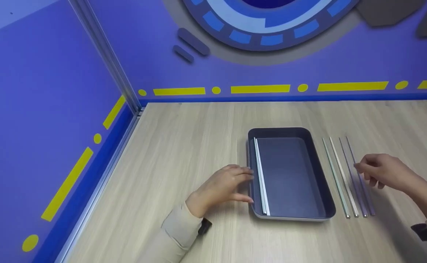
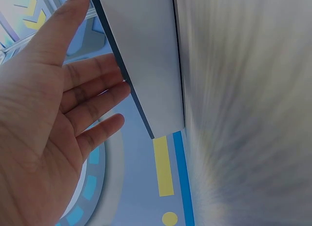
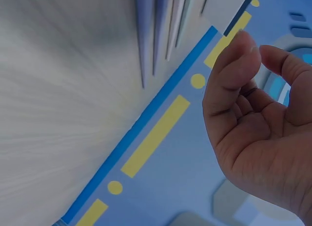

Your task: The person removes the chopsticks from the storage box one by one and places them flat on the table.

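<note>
A dark shallow tray with a pale outer wall lies on the table. Inside, a pair of pale chopsticks runs along its left side. Fingers of my left hand touch the tray's left rim, fairly straight, with the thumb nearer me. Right of the tray lie a light green chopstick, a white chopstick and two purple chopsticks, roughly parallel. Over the rightmost purple one hovers my right hand, fingers loosely bent. Between its thumb and index finger there is a gap with nothing in it.
The wooden table meets a blue back wall with yellow marks. A blue side panel and a metal post stand at the left.
</note>
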`<control>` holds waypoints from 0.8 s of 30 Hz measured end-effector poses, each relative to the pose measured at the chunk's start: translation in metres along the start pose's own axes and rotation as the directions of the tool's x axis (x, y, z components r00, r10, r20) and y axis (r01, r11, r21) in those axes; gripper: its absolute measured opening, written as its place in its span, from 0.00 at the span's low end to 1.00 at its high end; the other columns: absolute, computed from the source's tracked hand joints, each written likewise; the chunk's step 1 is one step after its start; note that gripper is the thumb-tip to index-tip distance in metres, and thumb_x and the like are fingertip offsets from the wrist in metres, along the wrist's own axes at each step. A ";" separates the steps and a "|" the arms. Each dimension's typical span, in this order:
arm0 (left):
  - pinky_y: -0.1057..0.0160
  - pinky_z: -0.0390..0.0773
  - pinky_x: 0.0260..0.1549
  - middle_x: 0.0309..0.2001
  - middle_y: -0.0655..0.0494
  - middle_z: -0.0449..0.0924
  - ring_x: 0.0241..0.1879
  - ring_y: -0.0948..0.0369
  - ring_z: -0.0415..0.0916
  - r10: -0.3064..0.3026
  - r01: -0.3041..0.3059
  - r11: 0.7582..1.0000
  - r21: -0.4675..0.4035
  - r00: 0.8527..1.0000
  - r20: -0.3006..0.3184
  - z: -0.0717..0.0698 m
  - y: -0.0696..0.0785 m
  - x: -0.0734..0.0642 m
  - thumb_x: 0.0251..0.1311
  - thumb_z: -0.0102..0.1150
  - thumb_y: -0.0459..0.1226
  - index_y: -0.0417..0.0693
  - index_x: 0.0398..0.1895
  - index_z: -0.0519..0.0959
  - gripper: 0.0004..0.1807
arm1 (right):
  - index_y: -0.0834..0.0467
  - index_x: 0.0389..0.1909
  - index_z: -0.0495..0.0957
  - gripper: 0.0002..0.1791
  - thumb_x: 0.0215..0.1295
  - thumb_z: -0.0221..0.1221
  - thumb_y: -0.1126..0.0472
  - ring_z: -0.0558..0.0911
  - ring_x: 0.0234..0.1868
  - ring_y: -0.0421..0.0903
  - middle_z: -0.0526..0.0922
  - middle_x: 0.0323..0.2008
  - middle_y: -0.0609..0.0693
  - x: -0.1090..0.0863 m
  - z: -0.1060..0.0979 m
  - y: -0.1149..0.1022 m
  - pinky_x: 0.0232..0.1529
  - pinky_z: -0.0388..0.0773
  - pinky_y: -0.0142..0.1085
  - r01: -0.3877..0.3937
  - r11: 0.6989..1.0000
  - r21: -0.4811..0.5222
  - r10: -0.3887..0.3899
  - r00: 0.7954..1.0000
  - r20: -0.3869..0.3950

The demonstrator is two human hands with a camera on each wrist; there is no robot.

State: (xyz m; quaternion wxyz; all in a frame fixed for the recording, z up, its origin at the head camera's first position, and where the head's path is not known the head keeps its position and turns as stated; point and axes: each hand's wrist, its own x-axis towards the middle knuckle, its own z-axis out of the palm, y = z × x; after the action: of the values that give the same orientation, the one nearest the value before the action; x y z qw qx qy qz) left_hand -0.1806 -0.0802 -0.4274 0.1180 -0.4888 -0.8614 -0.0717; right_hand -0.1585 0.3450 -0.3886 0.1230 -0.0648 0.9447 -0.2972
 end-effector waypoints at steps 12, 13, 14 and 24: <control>0.62 0.71 0.64 0.57 0.55 0.80 0.59 0.60 0.76 0.009 -0.009 1.000 0.010 1.000 0.003 -0.001 -0.001 0.000 0.48 0.61 0.62 0.47 0.53 0.80 0.36 | 0.65 0.31 0.73 0.17 0.74 0.47 0.56 0.76 0.20 0.38 0.75 0.20 0.47 0.004 0.003 -0.021 0.20 0.76 0.32 0.055 0.995 0.083 -0.050 0.997 -0.066; 0.61 0.71 0.64 0.57 0.55 0.80 0.58 0.60 0.76 0.007 -0.007 1.000 0.008 1.000 0.005 -0.001 -0.001 -0.001 0.48 0.61 0.62 0.46 0.53 0.80 0.36 | 0.65 0.32 0.73 0.16 0.74 0.47 0.56 0.76 0.20 0.39 0.75 0.20 0.46 0.004 0.003 -0.025 0.20 0.76 0.32 0.066 0.993 0.099 -0.059 0.996 -0.073; 0.61 0.71 0.64 0.57 0.55 0.79 0.58 0.60 0.76 0.006 -0.006 1.000 0.011 1.000 0.007 -0.002 -0.001 -0.001 0.48 0.61 0.62 0.46 0.53 0.80 0.36 | 0.65 0.33 0.73 0.16 0.74 0.47 0.57 0.76 0.20 0.39 0.75 0.20 0.46 0.005 0.003 -0.028 0.20 0.76 0.32 0.078 0.991 0.113 -0.069 0.994 -0.080; 0.63 0.70 0.64 0.57 0.55 0.80 0.58 0.60 0.76 0.016 -0.016 1.000 0.010 1.000 0.000 -0.002 0.000 0.001 0.49 0.62 0.62 0.47 0.53 0.80 0.35 | 0.67 0.38 0.74 0.12 0.73 0.49 0.60 0.76 0.19 0.38 0.75 0.20 0.43 0.014 0.011 -0.058 0.17 0.76 0.32 0.188 0.955 0.230 -0.160 0.978 -0.137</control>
State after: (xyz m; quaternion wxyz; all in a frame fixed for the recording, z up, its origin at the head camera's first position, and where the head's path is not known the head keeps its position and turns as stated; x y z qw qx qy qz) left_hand -0.1806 -0.0798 -0.4255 0.1208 -0.4950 -0.8578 -0.0666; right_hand -0.1663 0.2888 -0.3664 0.0477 -0.1148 0.8976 -0.4230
